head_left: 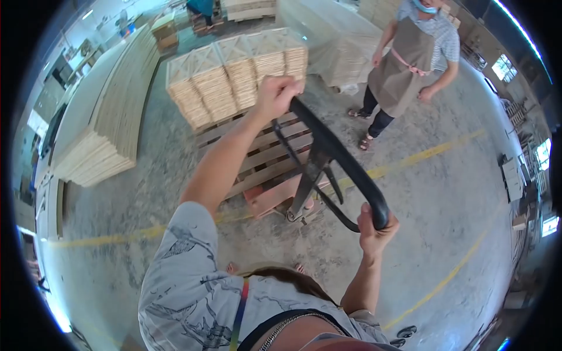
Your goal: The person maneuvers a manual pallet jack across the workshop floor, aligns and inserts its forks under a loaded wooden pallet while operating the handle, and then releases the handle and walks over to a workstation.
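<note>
Both of my hands grip the black loop handle of a pallet jack (342,153). My left hand (276,98) is wrapped round its upper left end, and my right hand (376,227) closes round the lower right end with the thumb up along it. The handle is tilted across my view. Below it, the red base of the jack (275,198) meets a wooden pallet (266,167). Tall bundles of stacked wood pieces (240,67) stand on the far part of that pallet; how far the forks reach under it is hidden.
A person in a brown apron (401,67) stands ahead to the right, near the pallet. To the left rises a long stack of boards (108,123). A plastic-wrapped stack (331,44) lies behind the load. Yellow lines (433,153) cross the concrete floor.
</note>
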### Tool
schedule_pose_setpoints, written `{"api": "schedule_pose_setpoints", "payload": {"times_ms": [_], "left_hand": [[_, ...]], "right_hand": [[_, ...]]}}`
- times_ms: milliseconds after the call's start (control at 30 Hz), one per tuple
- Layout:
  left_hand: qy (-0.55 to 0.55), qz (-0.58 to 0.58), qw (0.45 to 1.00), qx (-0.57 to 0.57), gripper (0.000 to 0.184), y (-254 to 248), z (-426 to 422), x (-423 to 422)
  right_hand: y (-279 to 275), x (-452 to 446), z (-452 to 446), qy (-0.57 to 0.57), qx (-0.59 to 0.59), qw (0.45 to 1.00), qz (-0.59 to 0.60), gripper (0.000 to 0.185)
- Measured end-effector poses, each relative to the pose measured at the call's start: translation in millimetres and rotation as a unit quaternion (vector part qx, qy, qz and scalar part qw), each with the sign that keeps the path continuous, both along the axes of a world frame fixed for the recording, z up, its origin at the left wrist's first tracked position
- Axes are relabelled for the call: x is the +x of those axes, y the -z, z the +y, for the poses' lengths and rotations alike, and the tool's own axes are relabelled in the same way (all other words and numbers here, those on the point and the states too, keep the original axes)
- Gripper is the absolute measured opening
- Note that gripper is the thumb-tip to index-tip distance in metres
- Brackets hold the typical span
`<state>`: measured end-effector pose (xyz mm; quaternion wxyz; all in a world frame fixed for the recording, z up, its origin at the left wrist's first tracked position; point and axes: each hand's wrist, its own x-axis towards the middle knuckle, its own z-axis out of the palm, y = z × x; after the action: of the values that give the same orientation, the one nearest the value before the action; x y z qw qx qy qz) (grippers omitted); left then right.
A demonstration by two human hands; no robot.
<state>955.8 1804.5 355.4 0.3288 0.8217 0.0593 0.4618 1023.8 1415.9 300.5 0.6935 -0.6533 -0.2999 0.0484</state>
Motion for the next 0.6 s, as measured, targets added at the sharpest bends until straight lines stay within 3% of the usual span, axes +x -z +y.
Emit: {"api": "schedule_pose_setpoints", "payload": {"times_ms": [167,300,600], "left_hand": [[-0.014,-0.048,0.999,-0.004,0.033,1.4,-1.9,15.6],[-0.036,-0.028,0.998,-0.035,0.034,5.1,6.0,35.2],[-0.145,-0.051,0.988,0.013,0.031,6.1,-21.9,57.9]], "right_hand": [[-19.1,47.1,5.1,-0.049,-0.059,0.997,0.015,0.013],[-17.9,86.3,15.6,-0.088,-0.011,0.996,-0.015,0.021],[-9.0,182.4,22.1,-0.161,-0.004,0.987,0.006,0.021]]}}
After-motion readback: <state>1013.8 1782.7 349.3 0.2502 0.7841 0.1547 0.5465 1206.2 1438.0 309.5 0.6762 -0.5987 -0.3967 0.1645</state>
